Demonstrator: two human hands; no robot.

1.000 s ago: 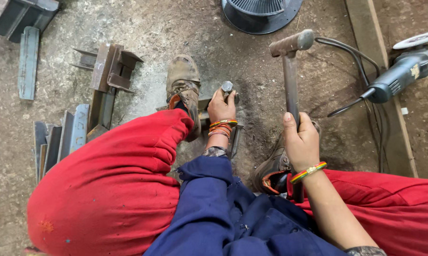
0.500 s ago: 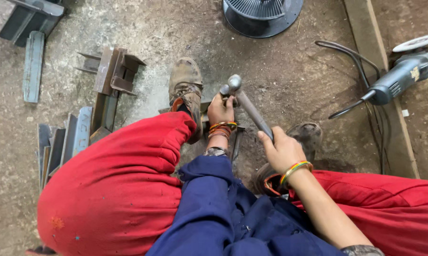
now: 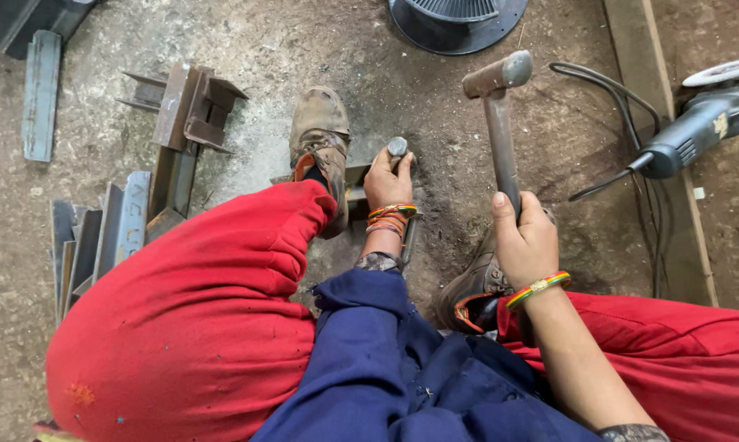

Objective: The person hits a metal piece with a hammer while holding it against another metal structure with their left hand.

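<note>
Punch stands upright on the metal piece beside your left boot, left hand fingers clamped round it. Right hand grips the raised hammer. Strike square, keep your knuckles low.

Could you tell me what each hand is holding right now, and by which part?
The right hand grips a hammer by the lower handle, head raised. The left hand holds a short metal punch around its shaft.
</note>
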